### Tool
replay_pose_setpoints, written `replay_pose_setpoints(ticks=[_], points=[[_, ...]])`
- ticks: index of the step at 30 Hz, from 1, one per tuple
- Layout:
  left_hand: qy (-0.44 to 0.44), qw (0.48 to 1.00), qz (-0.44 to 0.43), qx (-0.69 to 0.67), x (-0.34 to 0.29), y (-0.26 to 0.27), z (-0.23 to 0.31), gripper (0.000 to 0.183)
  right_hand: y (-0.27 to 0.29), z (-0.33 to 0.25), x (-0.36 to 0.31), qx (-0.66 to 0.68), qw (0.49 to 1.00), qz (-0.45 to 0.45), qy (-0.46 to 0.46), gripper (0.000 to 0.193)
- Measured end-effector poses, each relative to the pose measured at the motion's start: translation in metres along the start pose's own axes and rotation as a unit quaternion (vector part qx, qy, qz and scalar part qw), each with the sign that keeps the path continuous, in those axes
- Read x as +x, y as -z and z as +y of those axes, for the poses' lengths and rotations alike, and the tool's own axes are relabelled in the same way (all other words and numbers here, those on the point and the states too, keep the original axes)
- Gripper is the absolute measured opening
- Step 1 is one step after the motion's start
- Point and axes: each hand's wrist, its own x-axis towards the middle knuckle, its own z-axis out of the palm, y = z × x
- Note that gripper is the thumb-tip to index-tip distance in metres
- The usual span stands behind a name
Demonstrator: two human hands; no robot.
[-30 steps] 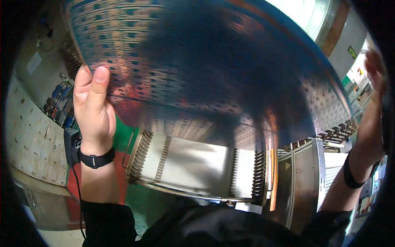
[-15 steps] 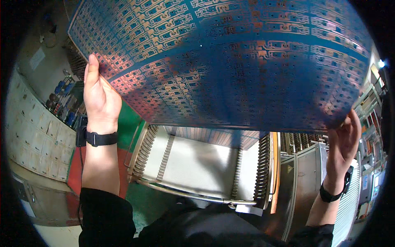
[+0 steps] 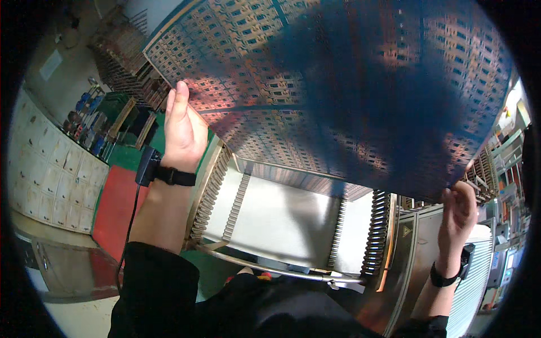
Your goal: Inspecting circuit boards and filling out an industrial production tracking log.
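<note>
A large blue circuit board panel [image 3: 338,101] with rows of copper-coloured traces fills the upper part of the view, held up and tilted. My left hand [image 3: 187,132] grips its left edge, thumb on the near face and fingers mostly out of sight behind it. At the lower right corner my right hand [image 3: 459,211] pinches the panel. Below the panel stands a slotted rack [image 3: 265,262] with coiled-looking side rails and a white base. Another circuit board panel [image 3: 293,178] stands in the far part of this rack, partly covered by the raised one.
Pale lockers [image 3: 53,169] line the left side, with a red floor patch [image 3: 121,197] beside them. Stacked racks [image 3: 127,62] stand at the back left. A metal cabinet [image 3: 420,242] adjoins the rack on the right. A cable [image 3: 129,225] hangs from my left wrist strap.
The panel and both hands have shifted relative to the view, the left hand rightward and the right hand slightly lower. The panel tilts more, its right side lower. Both hands keep their hold.
</note>
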Motion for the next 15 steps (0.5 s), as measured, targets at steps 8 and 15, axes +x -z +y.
replay_pose_setpoints(ticks=[8, 15], points=[[-0.026, 0.997, -0.052, 0.043, 0.0, 0.024, 0.0, 0.029, -0.059, 0.04, -0.015, -0.022, 0.996, -0.011, -0.081, 0.005], [-0.064, 0.982, -0.074, 0.162, -0.004, 0.0, -0.019, 0.022, -0.059, 0.106, -0.024, 0.055, 0.992, 0.011, -0.113, 0.008]])
